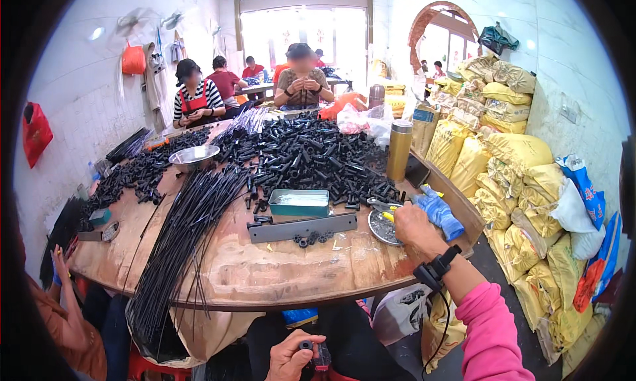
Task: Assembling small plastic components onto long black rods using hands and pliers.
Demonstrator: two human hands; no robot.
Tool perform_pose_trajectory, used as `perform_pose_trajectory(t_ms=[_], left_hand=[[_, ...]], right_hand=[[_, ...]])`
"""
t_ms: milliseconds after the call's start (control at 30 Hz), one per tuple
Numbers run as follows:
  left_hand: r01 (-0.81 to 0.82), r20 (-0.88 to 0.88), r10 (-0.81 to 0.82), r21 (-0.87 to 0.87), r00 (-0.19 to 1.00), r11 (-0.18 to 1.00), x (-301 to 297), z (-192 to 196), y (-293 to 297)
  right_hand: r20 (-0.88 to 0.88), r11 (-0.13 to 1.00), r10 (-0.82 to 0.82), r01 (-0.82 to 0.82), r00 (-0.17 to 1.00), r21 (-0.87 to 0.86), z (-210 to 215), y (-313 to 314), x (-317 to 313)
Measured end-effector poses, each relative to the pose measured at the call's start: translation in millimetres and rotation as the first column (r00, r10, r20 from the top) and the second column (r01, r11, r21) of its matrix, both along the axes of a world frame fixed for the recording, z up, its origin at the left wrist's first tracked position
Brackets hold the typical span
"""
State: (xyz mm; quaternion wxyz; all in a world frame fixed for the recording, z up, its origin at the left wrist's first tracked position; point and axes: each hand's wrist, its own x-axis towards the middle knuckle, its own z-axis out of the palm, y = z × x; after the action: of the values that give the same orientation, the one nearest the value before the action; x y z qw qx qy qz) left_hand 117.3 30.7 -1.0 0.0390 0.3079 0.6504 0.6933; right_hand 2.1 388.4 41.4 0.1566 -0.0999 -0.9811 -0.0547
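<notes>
Low at the front, over my lap, my left hand point(290, 357) is closed around a short black tube point(305, 345), its round end facing up. My right hand point(417, 228) reaches out to the table's right side, its fingers closed on yellow-handled pliers point(383, 207). Under the pliers lies a round metal dish point(382, 230) with small bits in it. A blue cloth-like bundle point(438, 212) is just right of that hand. Left of the dish, a dark metal bar point(305, 228) lies on the wooden table point(265, 275), with several small black rings point(313, 239) before it.
A big heap of black tubes point(311, 152) covers the table's middle. A green tin point(299, 203), metal bowl point(193, 157), gold flask point(399, 150) and long black rods point(189, 228) stand or lie around it. Co-workers sit beyond and at left. Yellow sacks point(523, 152) are stacked right.
</notes>
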Motion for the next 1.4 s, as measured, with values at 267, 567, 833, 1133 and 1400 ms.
perform_pose_trajectory(t_ms=[267, 567, 833, 1133, 1400], left_hand=[[-0.025, -0.011, 0.025, -0.011, 1.000, 1.000, -6.3, -0.3, 1.5], [-0.029, 0.125, 0.006, 0.183, 0.992, 0.983, -5.3, -24.3, -5.8], [-0.190, 0.089, 0.179, 0.129, 0.980, 0.973, -19.8, -16.9, 1.9], [-0.126, 0.129, 0.095, 0.260, 0.987, 0.957, -28.3, -4.3, 4.1], [-0.113, 0.118, 0.087, 0.234, 0.989, 0.966, -19.5, -13.1, 3.1]], right_hand=[[-0.038, 0.999, -0.008, 0.006, 0.999, -0.033, -5.8, 12.4, -8.6], [-0.087, 0.972, -0.034, 0.013, 0.996, -0.234, 5.5, 16.9, 14.3], [-0.404, -0.454, 0.084, -0.326, 0.911, -0.829, -2.2, -89.6, 48.9], [-0.381, -0.851, 0.239, 0.003, 0.893, -0.525, -37.7, -203.4, 88.8], [-0.442, -0.605, 0.187, -0.252, 0.877, -0.755, -34.2, -212.3, 103.3]])
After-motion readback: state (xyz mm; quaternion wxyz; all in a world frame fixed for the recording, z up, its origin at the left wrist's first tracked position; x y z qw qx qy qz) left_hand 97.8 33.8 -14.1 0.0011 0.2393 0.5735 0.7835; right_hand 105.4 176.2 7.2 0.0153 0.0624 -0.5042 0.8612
